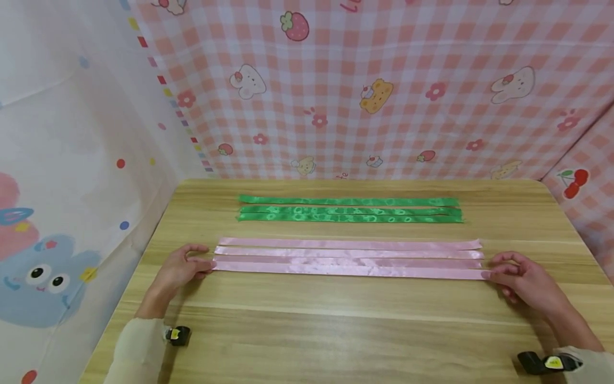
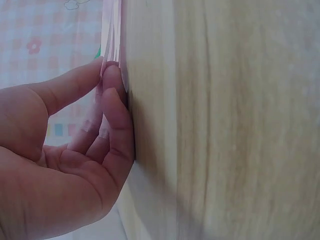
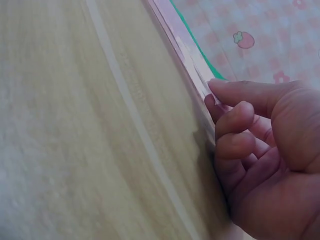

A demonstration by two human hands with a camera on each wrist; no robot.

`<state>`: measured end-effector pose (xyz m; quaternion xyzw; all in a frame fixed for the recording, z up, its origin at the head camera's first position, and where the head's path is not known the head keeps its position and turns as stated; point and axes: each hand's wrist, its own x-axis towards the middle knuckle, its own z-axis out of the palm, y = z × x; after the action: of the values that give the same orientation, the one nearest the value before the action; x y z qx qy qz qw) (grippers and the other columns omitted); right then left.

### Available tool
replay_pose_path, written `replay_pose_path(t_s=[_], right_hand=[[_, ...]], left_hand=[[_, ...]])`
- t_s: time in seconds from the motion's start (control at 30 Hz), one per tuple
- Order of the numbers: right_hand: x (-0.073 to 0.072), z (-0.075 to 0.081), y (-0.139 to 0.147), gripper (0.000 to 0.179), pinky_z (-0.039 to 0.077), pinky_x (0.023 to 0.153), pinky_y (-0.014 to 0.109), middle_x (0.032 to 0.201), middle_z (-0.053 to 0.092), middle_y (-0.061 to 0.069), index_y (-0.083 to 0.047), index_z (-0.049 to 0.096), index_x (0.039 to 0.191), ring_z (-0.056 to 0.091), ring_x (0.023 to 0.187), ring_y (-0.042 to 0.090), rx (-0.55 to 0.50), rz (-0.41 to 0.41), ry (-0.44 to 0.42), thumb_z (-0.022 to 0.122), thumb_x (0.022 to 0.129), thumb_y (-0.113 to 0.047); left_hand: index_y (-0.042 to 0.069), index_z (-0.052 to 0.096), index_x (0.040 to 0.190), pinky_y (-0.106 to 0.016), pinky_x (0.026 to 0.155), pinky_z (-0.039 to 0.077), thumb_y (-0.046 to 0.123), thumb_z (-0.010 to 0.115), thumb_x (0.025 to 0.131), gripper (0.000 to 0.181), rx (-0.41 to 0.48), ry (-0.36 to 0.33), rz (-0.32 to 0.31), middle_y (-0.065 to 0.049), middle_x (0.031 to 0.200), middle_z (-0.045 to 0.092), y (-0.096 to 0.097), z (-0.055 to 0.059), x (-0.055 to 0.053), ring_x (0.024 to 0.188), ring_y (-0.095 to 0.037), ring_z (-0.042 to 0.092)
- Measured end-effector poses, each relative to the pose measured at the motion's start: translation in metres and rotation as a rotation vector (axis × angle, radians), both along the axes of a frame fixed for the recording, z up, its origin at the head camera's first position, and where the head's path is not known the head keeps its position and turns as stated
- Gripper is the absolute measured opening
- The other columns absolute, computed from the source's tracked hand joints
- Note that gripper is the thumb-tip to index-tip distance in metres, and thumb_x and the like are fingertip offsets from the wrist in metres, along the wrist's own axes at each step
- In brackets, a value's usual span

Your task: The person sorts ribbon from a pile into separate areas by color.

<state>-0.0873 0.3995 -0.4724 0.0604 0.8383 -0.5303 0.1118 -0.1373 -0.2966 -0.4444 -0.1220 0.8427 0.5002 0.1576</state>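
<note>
Several pink satin ribbons point(image 1: 268, 253) lie side by side across the table in the head view. At the left end of the front ribbon point(image 1: 408, 273), my left hand point(image 1: 179, 269) pinches the tip between thumb and fingers. My right hand point(image 1: 532, 285) grips the opposite end of that same ribbon, which stretches straight between the two. In the left wrist view, pink strips point(image 2: 111, 30) run away from the pinching fingertips. The right wrist view has the ribbon end point(image 3: 202, 82) between thumb and forefinger, the other fingers curled beneath.
Three green ribbons point(image 1: 350, 202) lie parallel behind the pink ones, toward the table's back edge. The wood-grain table point(image 1: 336, 330) meets a pink checked cloth point(image 1: 336, 69) behind and a white printed cloth point(image 1: 86, 122) at left. A black device point(image 1: 178, 336) sits at the left wrist.
</note>
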Motion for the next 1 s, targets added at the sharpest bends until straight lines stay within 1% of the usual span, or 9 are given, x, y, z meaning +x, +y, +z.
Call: replay_pose_path(t_s=[0.13,0.33,0.6,0.83,1.0], right_hand=[[-0.0013,-0.0021,0.0009,0.02,0.042,0.043,0.028,0.072,0.065,-0.01,-0.017,0.049,0.105,0.047,0.051,0.009,-0.02,-0.002,0.014,0.066,0.096,-0.012],[-0.0012,-0.0034,0.0013,0.021,0.04,0.041,0.029,0.072,0.067,-0.01,-0.016,0.049,0.105,0.046,0.049,0.009,-0.023,0.001,0.036,0.067,0.095,-0.011],[0.0002,-0.0055,0.0019,0.022,0.038,0.041,0.03,0.071,0.066,-0.01,-0.02,0.05,0.105,0.046,0.049,0.01,-0.018,-0.014,0.023,0.068,0.094,-0.012],[-0.0032,-0.0063,0.0011,0.023,0.039,0.042,0.03,0.071,0.066,-0.009,-0.019,0.05,0.106,0.046,0.049,0.011,0.011,-0.013,0.007,0.069,0.094,-0.013],[-0.0052,-0.0058,0.0005,0.023,0.038,0.042,0.03,0.07,0.065,-0.009,-0.019,0.05,0.106,0.045,0.049,0.011,0.001,-0.002,0.018,0.069,0.094,-0.012]], left_hand=[[-0.007,0.042,0.138,-0.021,0.068,0.055,0.012,0.072,0.091,0.059,0.007,-0.004,0.006,0.001,0.088,0.075,-0.0011,-0.0004,0.0002,0.073,-0.007,0.066],[-0.008,0.04,0.139,-0.021,0.068,0.055,0.011,0.071,0.091,0.06,0.028,-0.015,0.008,0.003,0.089,0.075,-0.0018,-0.0007,-0.0001,0.073,-0.006,0.066],[-0.008,0.04,0.138,-0.021,0.068,0.055,0.011,0.071,0.092,0.059,0.026,-0.013,-0.002,0.001,0.09,0.075,-0.002,-0.0006,0.0,0.074,-0.007,0.066],[-0.008,0.041,0.138,-0.021,0.068,0.055,0.011,0.071,0.092,0.059,0.02,-0.01,0.002,0.001,0.089,0.075,-0.0033,-0.0009,0.0021,0.073,-0.007,0.066],[-0.008,0.041,0.138,-0.022,0.068,0.055,0.012,0.072,0.091,0.059,0.014,-0.012,0.013,0.0,0.09,0.076,-0.0022,0.0001,0.0044,0.074,-0.007,0.066]])
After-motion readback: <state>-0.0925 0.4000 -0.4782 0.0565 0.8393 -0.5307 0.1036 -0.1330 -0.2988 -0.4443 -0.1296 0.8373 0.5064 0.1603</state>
